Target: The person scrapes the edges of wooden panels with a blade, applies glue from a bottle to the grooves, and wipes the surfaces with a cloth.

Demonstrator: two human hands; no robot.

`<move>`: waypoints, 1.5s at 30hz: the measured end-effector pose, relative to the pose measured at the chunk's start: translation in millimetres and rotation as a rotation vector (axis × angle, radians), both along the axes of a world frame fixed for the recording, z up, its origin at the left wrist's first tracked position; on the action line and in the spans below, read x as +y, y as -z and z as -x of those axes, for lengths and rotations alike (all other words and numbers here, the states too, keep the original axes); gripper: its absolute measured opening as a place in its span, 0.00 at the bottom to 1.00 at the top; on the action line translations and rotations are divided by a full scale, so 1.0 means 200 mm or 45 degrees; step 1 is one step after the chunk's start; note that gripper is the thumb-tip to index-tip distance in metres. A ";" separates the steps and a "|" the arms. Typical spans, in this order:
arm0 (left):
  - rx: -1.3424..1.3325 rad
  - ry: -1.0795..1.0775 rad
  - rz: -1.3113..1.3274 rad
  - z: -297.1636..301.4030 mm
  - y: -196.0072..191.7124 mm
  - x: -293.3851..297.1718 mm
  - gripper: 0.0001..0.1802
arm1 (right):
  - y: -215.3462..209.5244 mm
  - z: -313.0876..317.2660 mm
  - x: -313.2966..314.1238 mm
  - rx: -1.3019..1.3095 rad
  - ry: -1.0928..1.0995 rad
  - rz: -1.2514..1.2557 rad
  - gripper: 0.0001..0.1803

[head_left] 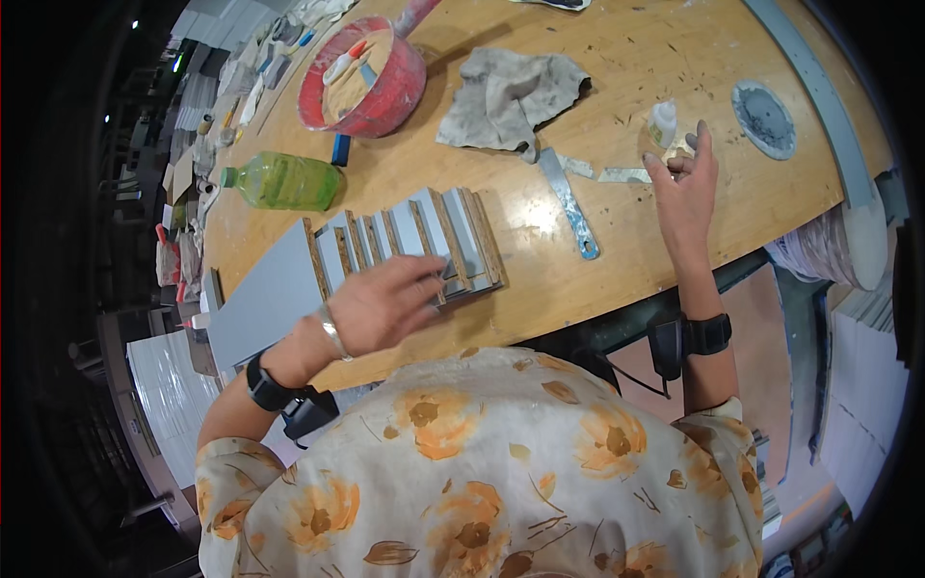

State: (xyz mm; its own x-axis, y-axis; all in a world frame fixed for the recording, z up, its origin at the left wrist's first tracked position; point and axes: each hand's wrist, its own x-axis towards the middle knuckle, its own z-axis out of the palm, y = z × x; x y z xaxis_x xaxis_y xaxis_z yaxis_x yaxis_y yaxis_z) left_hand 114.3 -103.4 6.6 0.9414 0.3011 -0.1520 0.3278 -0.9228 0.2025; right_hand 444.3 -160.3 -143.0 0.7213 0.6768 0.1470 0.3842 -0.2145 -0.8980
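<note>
Grey boards lie overlapping on the desk, left of centre in the frame. My left hand hides part of their near edges; its fingertips blur, so I cannot tell whether it grips. My right hand, right of centre, is open near a small white bottle, its bent fingers partly hidden.

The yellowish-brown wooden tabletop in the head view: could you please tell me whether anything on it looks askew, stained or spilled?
The grey, brown-edged flat boards by the left hand overlap at uneven steps, so they look slightly askew. Beyond them, the crumpled grey cloth is darkly stained. Nothing plainly looks spilled.
</note>
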 end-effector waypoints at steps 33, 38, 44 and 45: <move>0.132 -0.498 -0.361 0.07 0.23 1.48 0.09 | 0.04 0.24 -0.02 -0.172 0.196 -0.008 0.13; -0.174 -0.539 -0.198 0.19 0.26 1.56 0.12 | 0.01 0.27 0.01 -0.164 0.196 0.053 0.13; -0.190 -0.514 -0.214 0.13 0.24 1.50 0.14 | 0.03 0.25 0.02 -0.223 0.218 -0.009 0.14; -0.094 -0.521 -0.210 0.13 0.25 1.50 0.14 | 0.03 0.25 0.01 -0.223 0.228 -0.003 0.14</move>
State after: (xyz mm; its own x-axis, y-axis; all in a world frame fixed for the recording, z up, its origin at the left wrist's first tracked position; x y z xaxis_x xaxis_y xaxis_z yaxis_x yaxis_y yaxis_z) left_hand 88.3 197.3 -43.2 0.7462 0.6657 -0.0075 0.6629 -0.7420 0.0998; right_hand 394.0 -157.7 -149.1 0.7932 0.5399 0.2819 0.4902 -0.2912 -0.8215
